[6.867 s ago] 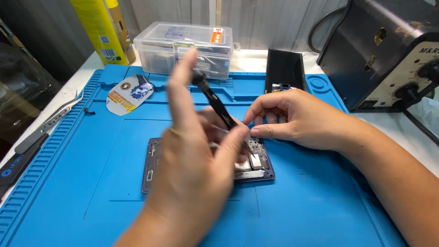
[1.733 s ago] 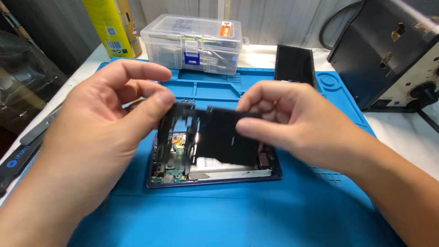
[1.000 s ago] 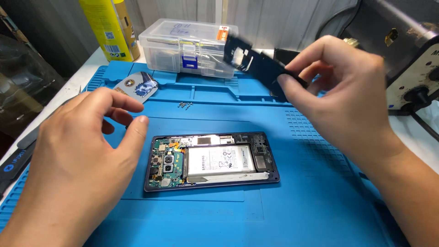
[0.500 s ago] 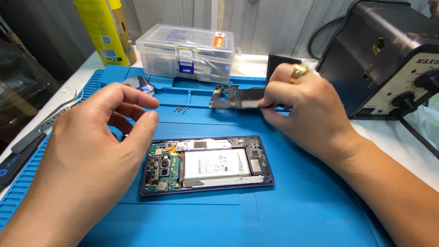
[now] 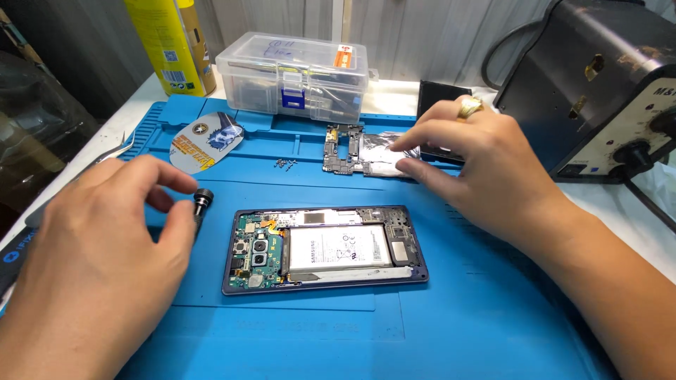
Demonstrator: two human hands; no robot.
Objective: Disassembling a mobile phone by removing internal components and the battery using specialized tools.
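At the middle of the blue work mat (image 5: 451,331), nearer its front edge: opened phone (image 5: 325,248) lies flat, back cover off, long side parallel to the front edge. Battery (image 5: 339,246) seated in the centre; camera modules and green board exposed at the left end.

Toward the back edge of the mat: removed inner plate (image 5: 366,153), silver shield with a dark board frame at its left end, lies flat. Right hand (image 5: 479,158) rests fingertips on the plate's right end, fingers spread loosely, not gripping; a ring shows on one finger. A few small screws (image 5: 284,163) lie loose just left of the plate.

Left hand (image 5: 105,246) hovers at the left side of the mat, fingers curled, half open, holding nothing. Black screwdriver (image 5: 201,204) lies on the mat just beside its fingertips, between hand and phone; contact cannot be told.

Judgement on progress: disassembly is well along. Cover, plate and screws are out; battery and main board remain in the frame.

Beyond the back edge: clear parts box (image 5: 296,74), yellow can (image 5: 171,46). Right: dark soldering station (image 5: 598,84). Round sticker (image 5: 206,141) at the back-left corner.
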